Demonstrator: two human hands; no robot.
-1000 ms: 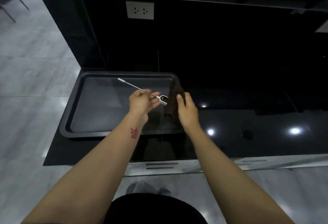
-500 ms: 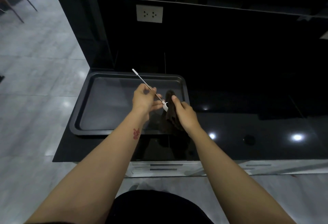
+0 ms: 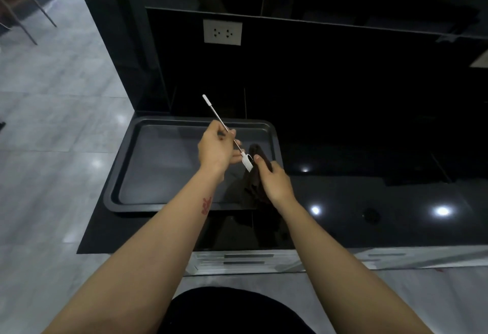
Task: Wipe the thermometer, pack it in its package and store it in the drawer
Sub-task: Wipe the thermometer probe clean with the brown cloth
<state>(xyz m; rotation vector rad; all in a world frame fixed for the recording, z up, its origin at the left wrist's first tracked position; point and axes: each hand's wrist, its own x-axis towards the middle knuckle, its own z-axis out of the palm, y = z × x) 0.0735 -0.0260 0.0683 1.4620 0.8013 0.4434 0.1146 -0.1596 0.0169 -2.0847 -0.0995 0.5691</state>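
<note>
The thermometer [image 3: 217, 116] is a thin metal probe with a white tip and a small white head. My left hand [image 3: 216, 148] pinches the probe near the head, with the tip pointing up and away to the left. My right hand [image 3: 272, 179] grips a dark brown cloth [image 3: 255, 185] that hangs down over the right end of the tray. The cloth's top edge touches the thermometer's white head. No package is in view.
A dark metal tray [image 3: 148, 127] lies on the glossy black counter [image 3: 369, 217] at its left end. A white wall socket [image 3: 222, 32] sits on the black back panel. Drawer fronts [image 3: 245, 259] show under the counter edge. Grey tiled floor lies to the left.
My left hand has tilted the thermometer more upright, its tip rising toward the back panel. My right hand with the cloth has closed in until the cloth meets the white head.
</note>
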